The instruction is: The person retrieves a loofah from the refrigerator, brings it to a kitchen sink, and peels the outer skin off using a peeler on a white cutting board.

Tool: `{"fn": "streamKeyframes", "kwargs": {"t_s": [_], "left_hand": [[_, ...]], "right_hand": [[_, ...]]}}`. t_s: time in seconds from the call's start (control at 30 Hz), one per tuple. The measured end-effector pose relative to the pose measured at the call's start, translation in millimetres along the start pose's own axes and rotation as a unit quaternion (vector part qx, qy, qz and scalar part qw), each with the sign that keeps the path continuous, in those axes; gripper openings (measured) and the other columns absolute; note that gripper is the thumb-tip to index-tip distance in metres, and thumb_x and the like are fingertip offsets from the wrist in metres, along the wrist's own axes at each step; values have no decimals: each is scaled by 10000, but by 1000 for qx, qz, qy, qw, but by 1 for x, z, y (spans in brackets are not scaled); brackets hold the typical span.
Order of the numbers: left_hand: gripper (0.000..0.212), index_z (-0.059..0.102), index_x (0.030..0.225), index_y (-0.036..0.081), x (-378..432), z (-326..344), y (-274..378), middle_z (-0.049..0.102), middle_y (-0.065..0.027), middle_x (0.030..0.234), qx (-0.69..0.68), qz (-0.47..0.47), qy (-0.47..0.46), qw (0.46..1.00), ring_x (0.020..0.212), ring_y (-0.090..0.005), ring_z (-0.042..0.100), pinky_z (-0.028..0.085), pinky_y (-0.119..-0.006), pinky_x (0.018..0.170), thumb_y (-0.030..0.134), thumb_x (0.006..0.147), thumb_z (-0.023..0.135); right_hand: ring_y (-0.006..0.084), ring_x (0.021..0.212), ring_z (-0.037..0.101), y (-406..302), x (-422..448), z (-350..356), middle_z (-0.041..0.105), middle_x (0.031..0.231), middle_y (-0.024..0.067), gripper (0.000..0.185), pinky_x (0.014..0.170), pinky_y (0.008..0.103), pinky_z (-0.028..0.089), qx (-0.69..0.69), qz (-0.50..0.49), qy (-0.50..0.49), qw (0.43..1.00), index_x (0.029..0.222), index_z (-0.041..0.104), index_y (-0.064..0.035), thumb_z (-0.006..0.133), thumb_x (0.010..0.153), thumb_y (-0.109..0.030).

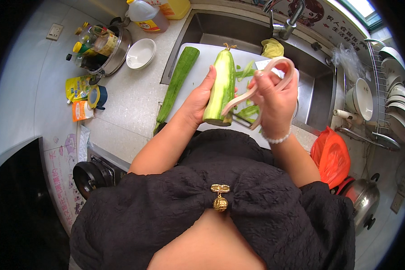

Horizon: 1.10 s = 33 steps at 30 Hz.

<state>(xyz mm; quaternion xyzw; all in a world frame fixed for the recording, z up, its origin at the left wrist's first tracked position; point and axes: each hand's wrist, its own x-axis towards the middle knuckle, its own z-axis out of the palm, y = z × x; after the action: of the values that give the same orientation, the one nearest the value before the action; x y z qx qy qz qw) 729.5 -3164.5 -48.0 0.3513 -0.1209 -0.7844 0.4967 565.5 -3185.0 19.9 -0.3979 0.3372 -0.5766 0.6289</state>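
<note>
My left hand (199,101) grips a thick, partly peeled green gourd (221,86), its dry stem pointing away from me. My right hand (273,91) is closed on the pale pink looped handle of a peeler (244,98), whose blade end sits beside the gourd's near end. Under both hands lies a white cutting board (202,64), set partly over the sink. Green peel strips (248,113) are scattered on its right part. A long, unpeeled ridged green gourd (179,81) rests along the board's left side.
Stacked white bowls (141,54) and a pot holding bottles (113,60) stand on the left counter. The steel sink (317,91) has a faucet (285,28) behind it and a yellow-green cloth (272,48) inside. At right are a dish rack (379,84) and a red plastic bag (331,158).
</note>
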Motion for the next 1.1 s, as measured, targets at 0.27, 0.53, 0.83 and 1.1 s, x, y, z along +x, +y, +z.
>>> {"fn": "streamKeyframes", "kwargs": {"t_s": [0.27, 0.53, 0.83, 1.1], "left_hand": [[649, 400, 1276, 13, 7, 15, -7, 538, -156, 1160, -55, 4, -84, 995, 1055, -229, 565, 483, -364, 915, 553, 934, 285], [650, 347, 1316, 29, 6, 17, -11, 539, -159, 1175, -31, 39, -103, 993, 1053, -222, 562, 484, -358, 899, 547, 923, 348], [798, 400, 1300, -28, 4, 27, -11, 519, -153, 1220, 9, 38, -107, 993, 1104, -224, 542, 446, -344, 940, 642, 884, 284], [760, 486, 1197, 40, -2, 15, -22, 579, -119, 906, 92, -65, -53, 992, 747, -206, 595, 518, -331, 653, 685, 845, 292]], "right_hand": [[103, 631, 591, 20, -14, 16, 567, 715, 59, 398, 551, 213, 479, -15, 12, -16, 1000, 1076, 382, -6, 667, 799, -14], [128, 626, 603, 12, -10, 17, 566, 735, 63, 394, 555, 224, 489, 30, 26, -11, 999, 1073, 375, 4, 661, 803, -20], [130, 643, 608, 19, 0, 11, 572, 745, 70, 387, 549, 233, 497, -39, 57, 18, 997, 1047, 398, 12, 673, 787, -66], [139, 641, 605, 59, 88, -44, 563, 803, 102, 459, 556, 240, 509, -178, -72, 151, 970, 1011, 454, 38, 736, 697, -142]]}}
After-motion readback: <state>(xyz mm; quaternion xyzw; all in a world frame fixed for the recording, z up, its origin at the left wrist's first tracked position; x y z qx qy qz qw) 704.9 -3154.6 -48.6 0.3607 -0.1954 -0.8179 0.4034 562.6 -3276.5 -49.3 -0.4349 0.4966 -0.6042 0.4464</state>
